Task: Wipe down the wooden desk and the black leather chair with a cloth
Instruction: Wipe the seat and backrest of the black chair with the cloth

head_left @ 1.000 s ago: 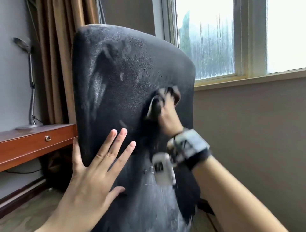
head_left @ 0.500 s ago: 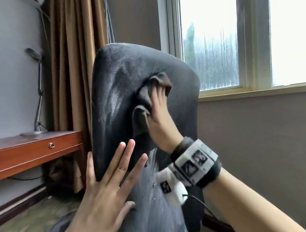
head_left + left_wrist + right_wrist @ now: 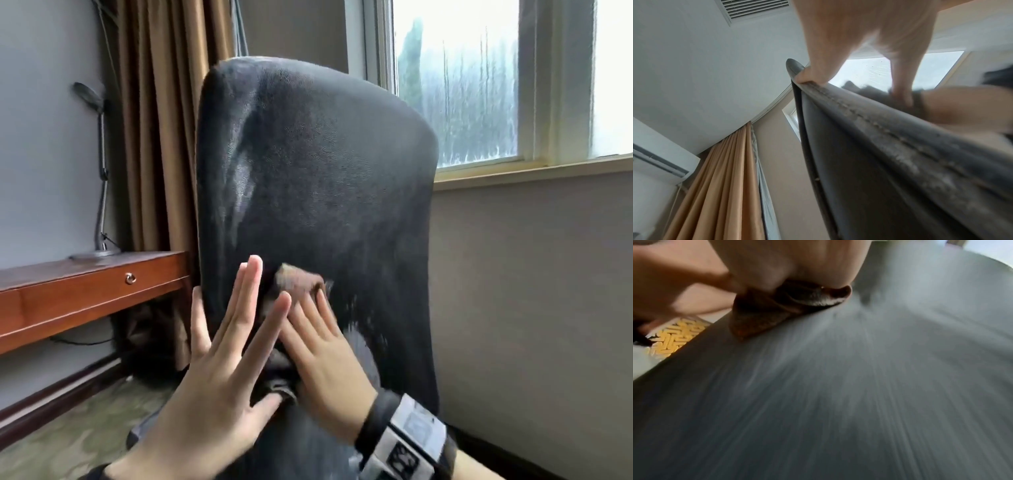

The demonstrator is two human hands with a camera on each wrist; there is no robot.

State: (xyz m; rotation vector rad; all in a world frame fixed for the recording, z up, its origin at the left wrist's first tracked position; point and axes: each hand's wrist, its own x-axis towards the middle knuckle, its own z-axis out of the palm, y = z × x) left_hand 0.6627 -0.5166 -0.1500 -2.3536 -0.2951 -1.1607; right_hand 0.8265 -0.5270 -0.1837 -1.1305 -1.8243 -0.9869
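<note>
The black leather chair (image 3: 325, 171) shows its back to me, filling the middle of the head view. My left hand (image 3: 226, 359) lies flat against its lower left part, fingers straight, one finger at the chair's left edge. Just to its right, my right hand (image 3: 322, 353) presses a dark brown cloth (image 3: 298, 279) flat onto the leather with straight fingers. The right wrist view shows the bunched cloth (image 3: 764, 311) under my palm on the blurred chair back (image 3: 838, 386). In the left wrist view my fingers (image 3: 807, 76) rest on the chair's edge (image 3: 879, 146). The wooden desk (image 3: 68, 294) stands at the left.
A metal desk lamp (image 3: 99, 171) stands on the desk's right end. Brown curtains (image 3: 161, 137) hang behind the chair. A window (image 3: 462, 85) with a sill sits above a plain wall on the right. Patterned carpet (image 3: 68, 428) covers the floor.
My right hand has swept the cloth down from the upper middle of the chair back to its lower part, beside my left hand. The left hand has stayed flat on the chair.
</note>
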